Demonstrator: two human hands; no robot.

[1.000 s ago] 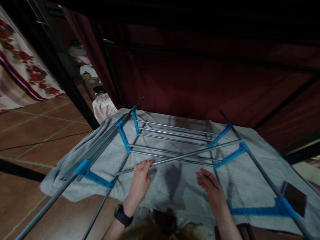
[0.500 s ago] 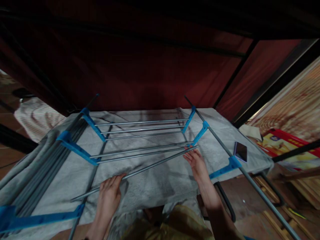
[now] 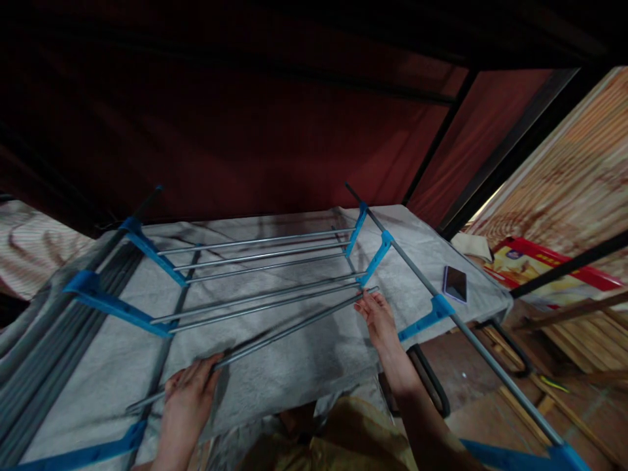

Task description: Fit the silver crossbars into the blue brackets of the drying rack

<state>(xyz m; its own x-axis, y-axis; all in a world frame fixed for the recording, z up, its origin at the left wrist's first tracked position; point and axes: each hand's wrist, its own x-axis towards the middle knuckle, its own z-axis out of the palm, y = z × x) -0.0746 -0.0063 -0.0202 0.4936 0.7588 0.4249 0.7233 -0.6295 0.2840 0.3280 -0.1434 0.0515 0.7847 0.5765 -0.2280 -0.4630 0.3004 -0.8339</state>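
Note:
A thin grey metal rod (image 3: 294, 329) slants between my two hands, in front of a rack of grey tubes and blue plastic brackets. My left hand (image 3: 189, 399) is closed around it near its left end, which sticks out past the fingers. My right hand (image 3: 377, 320) pinches it close to the right end, beside the lower tip of a blue bracket (image 3: 375, 260). Behind it, several similar rods (image 3: 265, 304) span between the left brackets (image 3: 118, 307) and the right ones.
Grey cloth (image 3: 304, 373) covers the table under the rack. A bundle of grey tubes (image 3: 53, 353) lies at the left. On the right are a phone (image 3: 455, 284), a long upright tube (image 3: 505, 376) and a red-yellow box (image 3: 544, 275). Dark red fabric (image 3: 255, 150) hangs behind.
The view has turned a little to the right, so the rack appears shifted left. Both hands still hold the rod, and my right fingers are closed more tightly around its end.

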